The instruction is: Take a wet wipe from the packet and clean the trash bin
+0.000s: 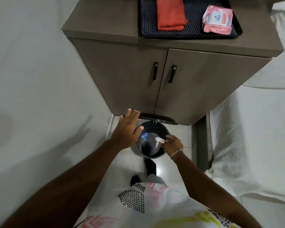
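A small black trash bin [152, 129] stands on the tiled floor in front of a cabinet, its lid [158, 119] tipped open against the cabinet base. My right hand [172, 143] is at the bin's right rim, shut on a crumpled white wet wipe [159, 141] that hangs inside the bin. My left hand [127, 129] hovers flat over the bin's left rim with fingers spread, holding nothing. The pink wet wipe packet [218, 19] lies on a dark tray [148, 30] on top of the cabinet.
The brown two-door cabinet [171, 76] rises just behind the bin. A folded orange cloth [170, 13] lies on the tray. A white wall is at the left, a bed with white sheets [253, 137] at the right. My feet in dark socks [150, 167] stand just before the bin.
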